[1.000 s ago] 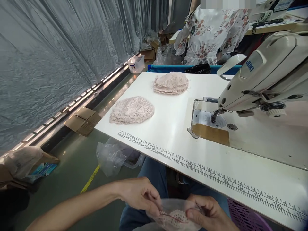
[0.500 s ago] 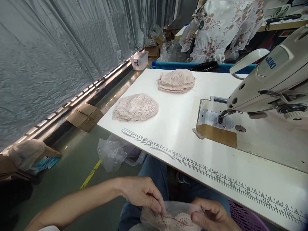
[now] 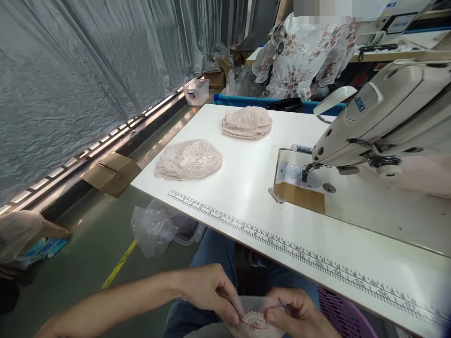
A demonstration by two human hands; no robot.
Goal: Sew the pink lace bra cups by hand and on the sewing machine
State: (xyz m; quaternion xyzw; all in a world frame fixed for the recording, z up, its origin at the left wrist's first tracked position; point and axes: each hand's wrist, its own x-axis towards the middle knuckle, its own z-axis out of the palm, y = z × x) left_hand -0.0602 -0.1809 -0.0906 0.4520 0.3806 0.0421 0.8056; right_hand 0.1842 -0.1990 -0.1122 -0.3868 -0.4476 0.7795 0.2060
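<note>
Two hands (image 3: 213,292) (image 3: 296,311), seemingly one lace piece (image 3: 255,320), two lace stacks (image 3: 188,160) (image 3: 247,123), one machine (image 3: 352,124)

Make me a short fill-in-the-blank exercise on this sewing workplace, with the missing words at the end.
1. The left hand and the right hand hold sheer fabric that bears a ____ line.
2. On the white tabletop lie ____ separate lace stacks.
3. The blue lettering on the nearest sewing machine reads ____.
4. The basket below the tabletop's edge is ____ in colour.

Missing words: red; two; JUKI; purple.
</note>
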